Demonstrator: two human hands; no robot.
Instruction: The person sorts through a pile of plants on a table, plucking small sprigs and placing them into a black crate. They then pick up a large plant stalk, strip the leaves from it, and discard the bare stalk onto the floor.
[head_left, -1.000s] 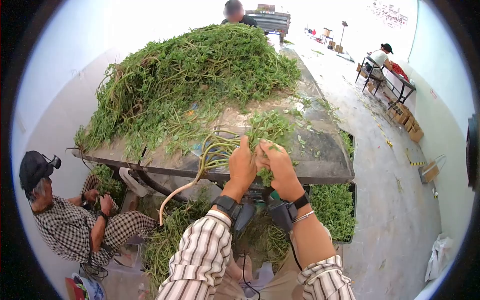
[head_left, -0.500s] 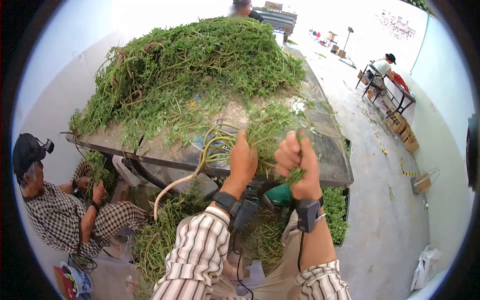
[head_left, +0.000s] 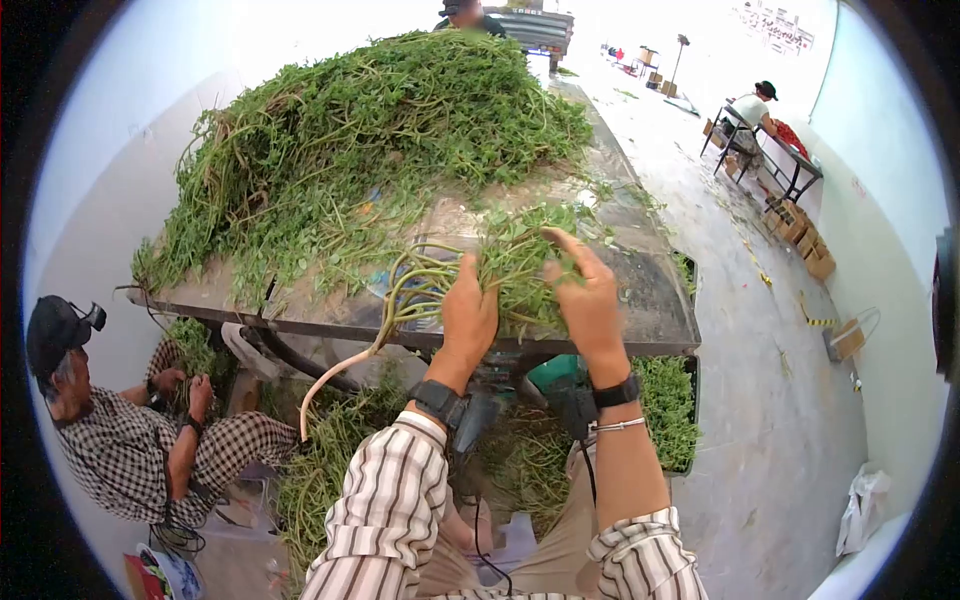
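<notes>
My left hand (head_left: 468, 318) is closed around a leafy green plant (head_left: 520, 250) at the table's near edge. Its stems fan out to the left of my fist and join a thick pale root (head_left: 335, 372) that hangs below the edge. On the leafy side, my right hand (head_left: 594, 312) has its thumb and forefinger apart, close to or touching the leaves. I see nothing gripped in it. Behind both hands rises a large heap of green plants (head_left: 370, 130) on the worn table (head_left: 660, 315).
At the left, a seated person (head_left: 125, 430) handles a green bunch. More plants (head_left: 330, 490) lie below the table, and a crate of greens (head_left: 668, 415) stands at its right. Another person sits far right near cardboard boxes (head_left: 800, 235). Someone is behind the heap.
My right hand has opened from a closed grip on a green sprig and moved up to the leaves. My left hand keeps its hold on the plant. The view has shifted slightly.
</notes>
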